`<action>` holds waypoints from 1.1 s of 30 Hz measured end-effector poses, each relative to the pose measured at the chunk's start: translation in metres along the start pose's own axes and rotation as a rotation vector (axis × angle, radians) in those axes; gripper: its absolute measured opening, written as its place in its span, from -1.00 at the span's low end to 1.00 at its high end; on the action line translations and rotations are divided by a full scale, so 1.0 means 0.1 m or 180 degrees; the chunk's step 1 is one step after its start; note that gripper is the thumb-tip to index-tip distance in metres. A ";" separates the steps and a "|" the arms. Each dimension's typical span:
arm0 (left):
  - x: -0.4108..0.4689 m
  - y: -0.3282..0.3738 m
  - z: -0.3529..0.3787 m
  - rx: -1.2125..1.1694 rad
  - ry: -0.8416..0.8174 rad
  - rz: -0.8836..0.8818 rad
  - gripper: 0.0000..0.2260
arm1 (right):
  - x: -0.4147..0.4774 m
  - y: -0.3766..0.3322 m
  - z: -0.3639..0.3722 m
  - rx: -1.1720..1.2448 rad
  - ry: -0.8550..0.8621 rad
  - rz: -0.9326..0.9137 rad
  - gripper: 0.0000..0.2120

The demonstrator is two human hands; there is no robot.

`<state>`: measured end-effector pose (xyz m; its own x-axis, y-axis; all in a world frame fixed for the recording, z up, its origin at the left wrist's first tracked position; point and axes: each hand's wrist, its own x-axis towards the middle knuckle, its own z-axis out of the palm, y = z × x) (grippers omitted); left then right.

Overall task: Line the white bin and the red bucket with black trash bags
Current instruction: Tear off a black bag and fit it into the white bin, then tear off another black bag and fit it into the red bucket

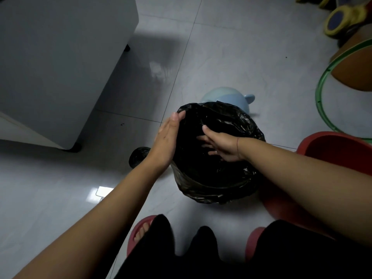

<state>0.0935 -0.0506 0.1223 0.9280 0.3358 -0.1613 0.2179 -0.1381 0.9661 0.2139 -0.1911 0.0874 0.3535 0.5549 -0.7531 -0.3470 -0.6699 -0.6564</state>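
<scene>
A black trash bag point(219, 182) is folded over the rim of a bin on the floor in the middle of the view; the bin itself is hidden under the plastic. My left hand point(167, 139) lies flat against the bag's outer left side, fingers together and straight. My right hand point(221, 143) reaches inside the bag with fingers spread, pressing the plastic. The red bucket point(332, 150) stands to the right, partly behind my right forearm, with no bag in it. A roll of black trash bags point(138, 156) lies on the floor left of the bin.
A white cabinet point(60, 57) on black feet fills the upper left. A light blue plastic item point(227, 95) sits behind the bin. A green hoop point(322, 101) and toys point(342, 19) lie at the upper right. My feet in red slippers point(141, 232) stand at the bottom.
</scene>
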 end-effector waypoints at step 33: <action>-0.51 -0.83 -0.79 -0.0583 0.1399 -0.0640 -0.43 | -0.45 -0.21 0.10 -0.1425 -0.0108 0.0442 -0.35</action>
<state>0.0039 0.0169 0.0666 0.6499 0.7043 -0.2856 0.2859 0.1216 0.9505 0.1968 -0.1973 0.1344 0.2990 0.4559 -0.8383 0.0226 -0.8816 -0.4714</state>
